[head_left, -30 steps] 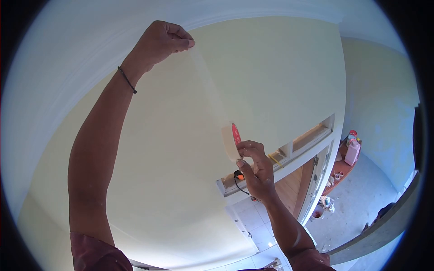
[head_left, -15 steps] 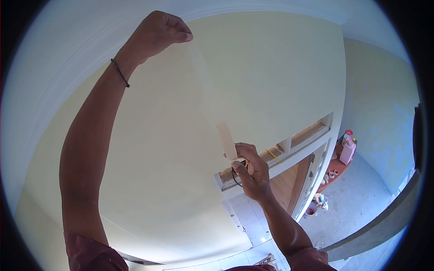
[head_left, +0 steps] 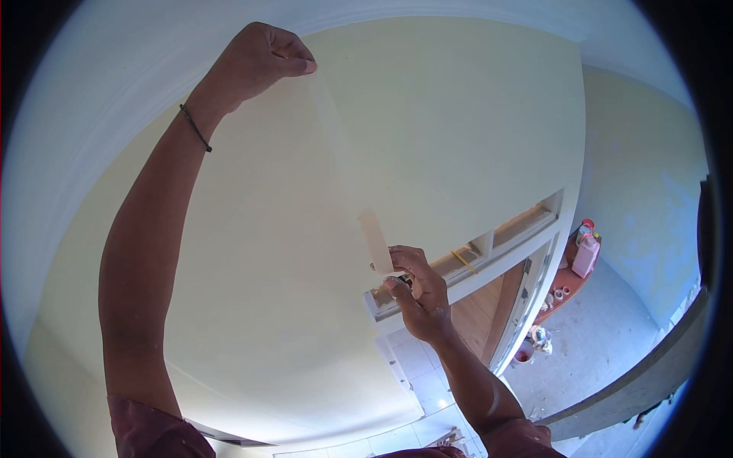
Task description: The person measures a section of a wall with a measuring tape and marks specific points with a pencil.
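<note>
High up by the ceiling edge, my left hand (head_left: 263,65) pinches the upper end of a long pale strip between thumb and fingertips. This strip of masking tape (head_left: 374,240) stretches down in front of the cream wall (head_left: 259,229); its upper stretch looks nearly see-through, its lower part beige. At the lower end my right hand (head_left: 422,296) is curled, thumb and fingers closed around the tape's roll, which they mostly hide. White specks mark the right fingers.
A white-framed opening (head_left: 527,221) with a yellow strip (head_left: 463,262) across it sits above a doorway to the right. Beyond are a brown table (head_left: 561,284) with a pink jug (head_left: 586,256), and a bucket (head_left: 524,353) on the floor. White ceiling moulding (head_left: 137,84) curves overhead.
Both hands and the strip have shifted slightly left in view. The strip stays stretched between them, and neither hand has let go.
</note>
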A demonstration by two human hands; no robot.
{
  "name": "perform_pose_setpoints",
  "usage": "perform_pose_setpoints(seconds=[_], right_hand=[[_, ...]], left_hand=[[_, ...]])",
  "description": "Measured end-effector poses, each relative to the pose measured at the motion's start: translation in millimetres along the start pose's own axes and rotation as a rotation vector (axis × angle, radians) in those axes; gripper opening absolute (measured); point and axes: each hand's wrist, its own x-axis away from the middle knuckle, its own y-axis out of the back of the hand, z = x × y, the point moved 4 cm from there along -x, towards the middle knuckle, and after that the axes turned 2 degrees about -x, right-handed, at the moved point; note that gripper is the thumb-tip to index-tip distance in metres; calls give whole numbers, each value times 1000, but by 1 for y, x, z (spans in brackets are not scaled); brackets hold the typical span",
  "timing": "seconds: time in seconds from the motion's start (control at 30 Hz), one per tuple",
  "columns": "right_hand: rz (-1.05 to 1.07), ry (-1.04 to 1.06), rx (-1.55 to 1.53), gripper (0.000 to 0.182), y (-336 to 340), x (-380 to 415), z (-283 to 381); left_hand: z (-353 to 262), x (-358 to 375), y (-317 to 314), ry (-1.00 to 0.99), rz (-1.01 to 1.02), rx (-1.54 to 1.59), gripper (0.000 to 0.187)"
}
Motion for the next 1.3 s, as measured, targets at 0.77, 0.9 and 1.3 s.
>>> perform_pose_setpoints(seconds=[0.77, 0.9, 1.3], right_hand=[[-74, 39, -130, 31, 39, -21, 3], [-89, 5, -169, 28, 47, -38, 2], [-148, 72, -102, 11, 40, -68, 14]], left_hand=[[-24, -48, -18, -125, -72, -125, 22], [-35, -55, -20, -233, -253, -452, 15], [-18, -56, -37, -505, -564, -709, 11]])
